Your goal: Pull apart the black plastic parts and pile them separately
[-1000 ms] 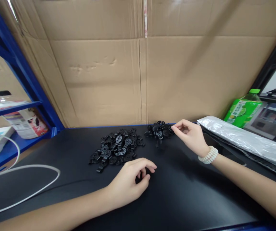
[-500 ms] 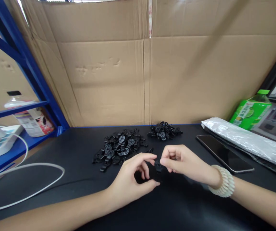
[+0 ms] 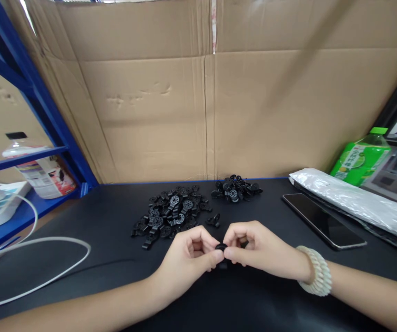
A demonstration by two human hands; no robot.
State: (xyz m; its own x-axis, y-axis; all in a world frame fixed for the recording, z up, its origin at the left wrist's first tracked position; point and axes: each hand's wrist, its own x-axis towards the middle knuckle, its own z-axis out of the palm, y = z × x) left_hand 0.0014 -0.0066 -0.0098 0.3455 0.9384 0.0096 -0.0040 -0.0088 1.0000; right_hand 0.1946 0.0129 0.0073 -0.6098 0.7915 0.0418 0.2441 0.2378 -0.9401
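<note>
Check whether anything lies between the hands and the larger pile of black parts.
Nothing blocks the way. The left hand and right hand pinch a small black part. Only bare tabletop and a couple of loose parts lie before the larger pile.

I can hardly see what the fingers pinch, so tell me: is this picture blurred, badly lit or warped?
Head view: sharp and evenly lit; the black part between left hand and right hand blends into the black table; the bag glares white; the rack leans, warped by the wide lens; a blurred dark streak crosses the cardboard.
</note>
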